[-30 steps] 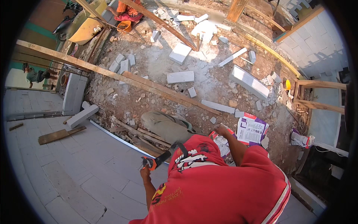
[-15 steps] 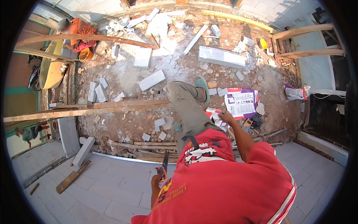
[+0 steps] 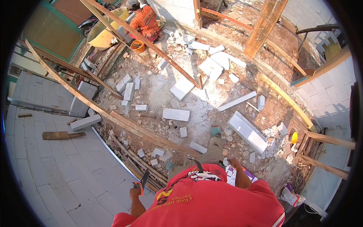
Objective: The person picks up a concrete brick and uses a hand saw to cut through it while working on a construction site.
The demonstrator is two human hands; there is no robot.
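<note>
Below, we see the left hand [image 3: 134, 193] closed around the orange handle of a trowel [image 3: 141, 181], its dark blade tilted up over the planks at the wall's edge. Whether the right hand [image 3: 235, 164] holds anything we cannot tell; it hangs just above a printed sheet [image 3: 231, 174] on the rubble, near the long white block [image 3: 247, 131].

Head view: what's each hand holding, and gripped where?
Left hand grips a trowel by its orange handle, dark blade pointing up. Right hand looks empty, held above a printed paper sheet; contact cannot be told.
</note>
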